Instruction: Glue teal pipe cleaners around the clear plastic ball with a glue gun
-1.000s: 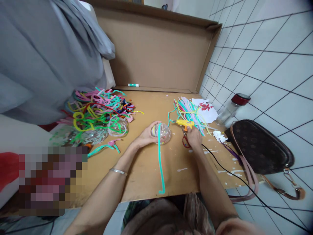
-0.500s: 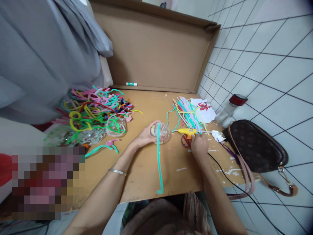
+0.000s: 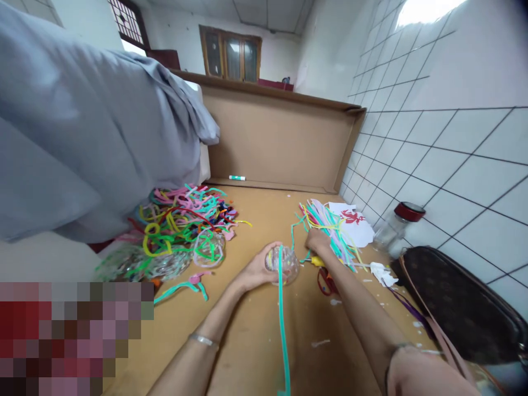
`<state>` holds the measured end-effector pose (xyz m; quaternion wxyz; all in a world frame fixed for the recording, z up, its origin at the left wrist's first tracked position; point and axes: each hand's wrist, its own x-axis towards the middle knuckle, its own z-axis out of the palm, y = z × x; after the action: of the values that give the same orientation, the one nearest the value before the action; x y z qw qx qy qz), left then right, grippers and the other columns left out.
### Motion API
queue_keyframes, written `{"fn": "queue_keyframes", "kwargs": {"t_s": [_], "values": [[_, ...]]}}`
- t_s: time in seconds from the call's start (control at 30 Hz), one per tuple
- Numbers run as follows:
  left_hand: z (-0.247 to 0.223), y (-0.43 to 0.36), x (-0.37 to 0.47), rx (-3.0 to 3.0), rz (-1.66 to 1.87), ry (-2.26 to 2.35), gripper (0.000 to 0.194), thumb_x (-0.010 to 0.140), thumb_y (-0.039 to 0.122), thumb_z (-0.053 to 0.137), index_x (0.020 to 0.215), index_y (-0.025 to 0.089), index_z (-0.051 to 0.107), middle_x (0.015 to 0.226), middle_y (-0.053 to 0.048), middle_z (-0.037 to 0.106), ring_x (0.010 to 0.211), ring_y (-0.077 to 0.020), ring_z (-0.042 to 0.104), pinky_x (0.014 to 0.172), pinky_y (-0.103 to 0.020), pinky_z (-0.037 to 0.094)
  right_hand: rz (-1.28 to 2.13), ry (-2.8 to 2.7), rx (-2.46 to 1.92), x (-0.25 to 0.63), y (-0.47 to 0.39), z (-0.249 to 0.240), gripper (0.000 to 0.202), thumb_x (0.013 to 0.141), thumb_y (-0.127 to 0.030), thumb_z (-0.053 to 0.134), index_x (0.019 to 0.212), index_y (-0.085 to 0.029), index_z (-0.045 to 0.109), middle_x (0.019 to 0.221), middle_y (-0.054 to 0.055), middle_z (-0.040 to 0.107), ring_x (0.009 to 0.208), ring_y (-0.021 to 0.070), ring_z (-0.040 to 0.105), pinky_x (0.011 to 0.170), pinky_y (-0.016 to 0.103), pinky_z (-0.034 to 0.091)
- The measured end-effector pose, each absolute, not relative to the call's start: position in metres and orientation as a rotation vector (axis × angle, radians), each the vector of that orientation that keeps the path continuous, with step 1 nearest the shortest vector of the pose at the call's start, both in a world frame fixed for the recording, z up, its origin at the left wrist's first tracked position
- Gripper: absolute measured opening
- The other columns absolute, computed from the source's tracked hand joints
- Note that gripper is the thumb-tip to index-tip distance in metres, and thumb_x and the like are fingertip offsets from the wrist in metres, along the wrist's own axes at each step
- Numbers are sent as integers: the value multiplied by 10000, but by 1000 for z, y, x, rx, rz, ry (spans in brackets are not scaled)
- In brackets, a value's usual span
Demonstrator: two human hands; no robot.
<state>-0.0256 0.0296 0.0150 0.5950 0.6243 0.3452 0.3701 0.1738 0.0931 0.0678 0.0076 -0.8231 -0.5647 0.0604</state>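
My left hand (image 3: 256,268) is wrapped round the side of a clear round plastic piece (image 3: 291,266) on the table. A long turquoise pipe cleaner (image 3: 282,324) runs from its top down toward me. My right hand (image 3: 318,243) is over the left edge of a bundle of pastel pipe cleaners (image 3: 336,231); its fingertips are hidden, so any hold is unclear. Just below that hand lies a yellow glue gun (image 3: 317,260), partly covered by the wrist. Red-handled scissors (image 3: 325,283) rest beside it.
A heap of coloured pipe cleaners (image 3: 185,212) lies at the left. At the right are a glass jar with a red lid (image 3: 408,211) and a brown bag (image 3: 454,302). A cardboard panel (image 3: 280,137) stands behind, with a marker (image 3: 237,177) before it.
My right hand has let go of the yellow glue gun and moved up and forward to the pastel bundle. My left hand still holds the clear piece. The camera view has tilted up.
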Motion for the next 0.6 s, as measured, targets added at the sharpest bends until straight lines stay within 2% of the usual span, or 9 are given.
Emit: {"fn": "queue_keyframes", "kwargs": {"t_s": [0.17,0.23,0.33,0.5,0.6], "values": [[21,28,-26,1458,852,798,905,470,247,841,1275,138,441,1221,-99,566,1086,-243,562,999,-340,418,314,-1753,-2523,175,121,67,356,900,-376,561,1199,-182,553,1213,82,575,1036,191,590,872,403,519],[23,28,-26,1448,845,797,918,467,252,845,1282,137,436,1213,-99,569,1068,-241,571,985,-339,430,387,-1791,-2480,170,128,66,343,921,-402,518,1136,-146,592,1134,88,616,978,182,612,844,367,526],[23,28,-26,1441,839,795,934,467,268,854,1291,150,430,1205,-94,576,1044,-235,585,974,-341,442,484,-1885,-2388,158,133,57,459,952,-476,403,977,-95,658,968,110,668,871,171,643,790,302,523],[24,28,-28,1456,835,810,898,500,284,843,1289,162,434,1222,-91,570,1061,-234,581,968,-328,447,485,-1958,-2349,136,140,42,365,901,-384,558,1195,-169,552,1194,79,585,1020,191,596,863,412,523],[25,27,-29,1461,816,821,911,506,281,839,1305,160,418,1209,-87,579,1042,-230,591,946,-322,461,435,-1969,-2347,130,144,47,373,899,-377,563,1210,-172,545,1214,84,573,1037,198,589,870,413,520]]}}
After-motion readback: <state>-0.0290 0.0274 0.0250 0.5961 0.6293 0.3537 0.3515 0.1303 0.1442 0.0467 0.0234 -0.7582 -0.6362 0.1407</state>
